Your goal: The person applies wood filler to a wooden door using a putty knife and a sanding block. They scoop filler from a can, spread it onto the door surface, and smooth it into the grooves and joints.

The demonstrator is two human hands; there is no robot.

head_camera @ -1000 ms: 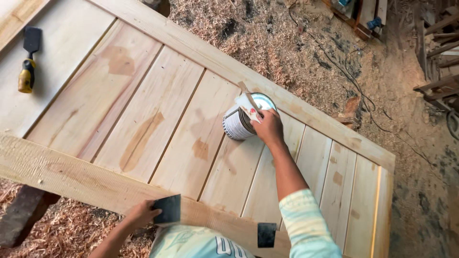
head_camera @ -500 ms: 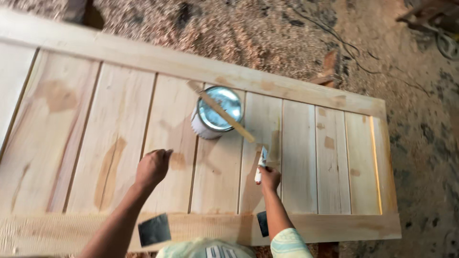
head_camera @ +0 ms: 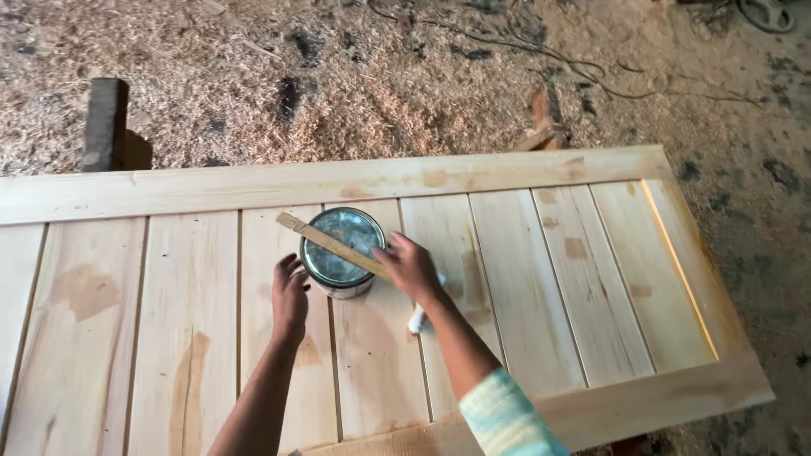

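Fingers of the left hand are loosely curled and a little spread, closing on nothing; they sit just beside the open metal can, at its 8 o'clock, and whether the tips touch its wall cannot be told. Half a second ago this hand lay lower on the boards, well clear of the can, so it has come up and in toward it. The can stands upright on the pale wooden door panel, near the middle of the planks, with a flat wooden stir stick lying across its rim from 10 o'clock down to 4 o'clock. At the can's 4 o'clock the right hand now rests over the lower end of that stick, fingers bent down around it, while a small white-handled tool, probably a brush, pokes out beneath the palm at 6 o'clock; how firmly either is gripped is hidden by the back of the hand. Earlier the right hand held that tool lower, apart from the can, so both hands have converged on the can, which reads as steadying it and working at the stick. Sawdust-covered ground fills the view from 9 to 3 o'clock beyond the panel, and the view has shifted since a second ago.
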